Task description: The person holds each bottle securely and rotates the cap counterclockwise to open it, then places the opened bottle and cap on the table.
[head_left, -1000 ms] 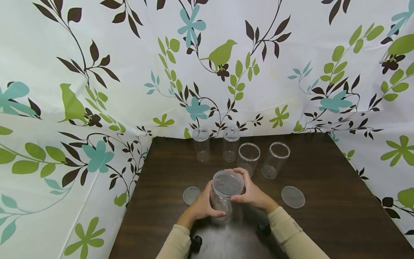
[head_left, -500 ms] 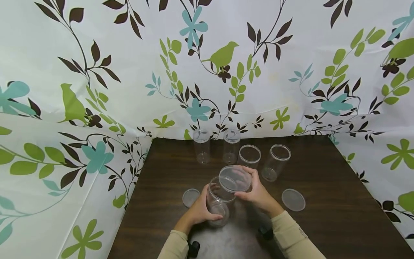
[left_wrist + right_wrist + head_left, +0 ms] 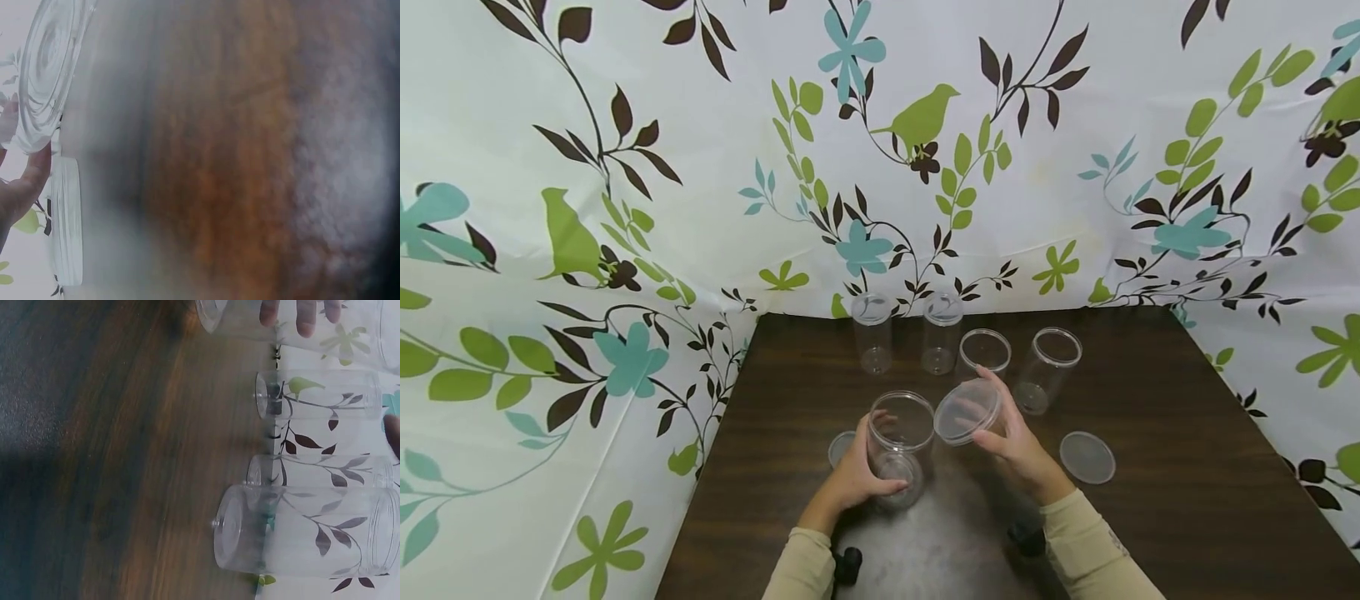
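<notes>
My left hand (image 3: 854, 473) grips a clear plastic jar (image 3: 901, 433) from its left side, thumb across the front. The jar's mouth is uncovered and faces up; its base (image 3: 50, 69) shows with fingers beside it in the left wrist view. Just right of the rim, my right hand (image 3: 1018, 442) pinches a clear round lid (image 3: 967, 412) by its edge, tilted and apart from the jar. In the right wrist view, fingertips (image 3: 305, 315) show through the held jar at the top.
Two slim lidded jars (image 3: 872, 333) (image 3: 942, 333) stand at the table's back. Two wider open jars (image 3: 985, 354) (image 3: 1048, 371) stand right of them. Flat lids lie on the dark table (image 3: 1157, 400), one at right (image 3: 1087, 457), one at left (image 3: 841, 450) partly behind the left hand.
The lid has come off the jar's mouth and moved right with my right hand, tilting. The left hand keeps its grip on the jar, which has shifted slightly left.
</notes>
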A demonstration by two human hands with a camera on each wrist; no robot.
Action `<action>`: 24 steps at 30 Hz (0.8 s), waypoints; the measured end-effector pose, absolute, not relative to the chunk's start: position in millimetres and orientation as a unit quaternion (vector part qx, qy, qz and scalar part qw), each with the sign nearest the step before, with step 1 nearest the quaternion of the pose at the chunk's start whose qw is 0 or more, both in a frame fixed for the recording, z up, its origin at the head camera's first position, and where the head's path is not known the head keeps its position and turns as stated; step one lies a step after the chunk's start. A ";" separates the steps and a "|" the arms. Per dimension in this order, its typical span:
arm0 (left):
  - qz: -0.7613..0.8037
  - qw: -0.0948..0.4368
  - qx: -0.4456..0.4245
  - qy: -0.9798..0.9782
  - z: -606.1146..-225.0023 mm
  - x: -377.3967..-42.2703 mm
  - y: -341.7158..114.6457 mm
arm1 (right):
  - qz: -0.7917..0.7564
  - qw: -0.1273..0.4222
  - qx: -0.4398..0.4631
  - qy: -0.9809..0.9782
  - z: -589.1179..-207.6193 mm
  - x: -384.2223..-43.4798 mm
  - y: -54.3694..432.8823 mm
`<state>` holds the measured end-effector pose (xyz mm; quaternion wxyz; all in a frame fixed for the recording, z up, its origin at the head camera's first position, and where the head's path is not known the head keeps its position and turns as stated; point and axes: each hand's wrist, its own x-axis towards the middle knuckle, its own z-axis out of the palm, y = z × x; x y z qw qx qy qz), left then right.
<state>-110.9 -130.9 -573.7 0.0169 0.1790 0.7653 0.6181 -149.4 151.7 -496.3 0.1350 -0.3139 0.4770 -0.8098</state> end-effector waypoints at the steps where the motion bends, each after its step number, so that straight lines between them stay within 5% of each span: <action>1: 0.620 0.015 0.177 0.764 -573.7 -111.7 -130.9 | -0.813 0.137 -0.313 0.471 -494.9 -149.8 153.6; 12: 0.634 0.009 0.161 0.757 -574.0 -116.5 -131.9 | -0.738 0.104 -0.326 0.582 -499.2 -155.0 167.9; 24: 0.619 -0.018 0.147 0.771 -577.2 -115.3 -134.8 | -0.373 0.036 -0.302 0.877 -517.3 -143.5 181.1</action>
